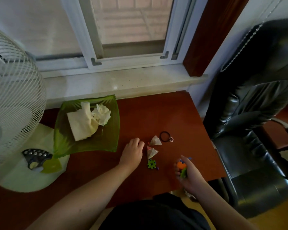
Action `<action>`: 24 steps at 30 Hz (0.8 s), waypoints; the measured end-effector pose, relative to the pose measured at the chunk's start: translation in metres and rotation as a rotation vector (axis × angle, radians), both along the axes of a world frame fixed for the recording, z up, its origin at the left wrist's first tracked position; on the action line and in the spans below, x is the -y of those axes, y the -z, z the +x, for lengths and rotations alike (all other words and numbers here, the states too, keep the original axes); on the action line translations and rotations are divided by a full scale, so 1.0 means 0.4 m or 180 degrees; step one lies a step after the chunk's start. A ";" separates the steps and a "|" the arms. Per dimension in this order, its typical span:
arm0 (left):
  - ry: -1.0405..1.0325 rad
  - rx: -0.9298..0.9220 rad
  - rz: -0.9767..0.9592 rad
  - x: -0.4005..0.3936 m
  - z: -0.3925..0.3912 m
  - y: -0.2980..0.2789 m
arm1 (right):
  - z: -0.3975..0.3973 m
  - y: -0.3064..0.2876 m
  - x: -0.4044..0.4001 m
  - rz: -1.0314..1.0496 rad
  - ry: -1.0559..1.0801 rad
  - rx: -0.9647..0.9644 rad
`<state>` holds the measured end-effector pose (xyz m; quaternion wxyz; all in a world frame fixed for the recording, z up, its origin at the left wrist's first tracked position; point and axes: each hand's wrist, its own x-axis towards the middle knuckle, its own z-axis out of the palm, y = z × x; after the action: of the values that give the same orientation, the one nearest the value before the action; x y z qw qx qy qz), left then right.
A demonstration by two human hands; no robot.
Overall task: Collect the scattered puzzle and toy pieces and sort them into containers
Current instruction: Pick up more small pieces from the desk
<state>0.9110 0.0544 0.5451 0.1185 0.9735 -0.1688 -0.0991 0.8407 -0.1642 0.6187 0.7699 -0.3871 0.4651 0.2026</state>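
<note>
Green puzzle piece (151, 164) flat on desk (173, 113), just beside left hand (132, 152), fingers curled, apparently empty. Right hand (189, 173) clamped on orange and green pieces (181, 168). Advised: pinch by edges, clear of paper packets (152, 152); green dish (110, 143) nearest.

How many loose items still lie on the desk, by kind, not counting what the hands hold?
Green puzzle piece: 1
Pyramid-shaped sachets: 2
Black hair tie: 1
Total: 4
A few tiny bits beside them are too small to identify.
</note>
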 end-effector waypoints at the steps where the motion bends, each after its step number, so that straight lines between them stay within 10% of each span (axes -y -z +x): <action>1: -0.0092 0.0003 -0.0022 -0.004 -0.003 0.006 | 0.009 0.002 0.003 -0.0002 -0.0039 -0.0025; 24: -0.1218 -0.0421 -0.0188 0.123 -0.054 -0.065 | 0.162 0.034 0.107 0.0162 -0.0860 0.0037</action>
<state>0.8894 0.0053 0.5709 0.1744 0.9753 0.0246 -0.1335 0.9054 -0.2068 0.6051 0.7478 -0.4278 0.3990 0.3139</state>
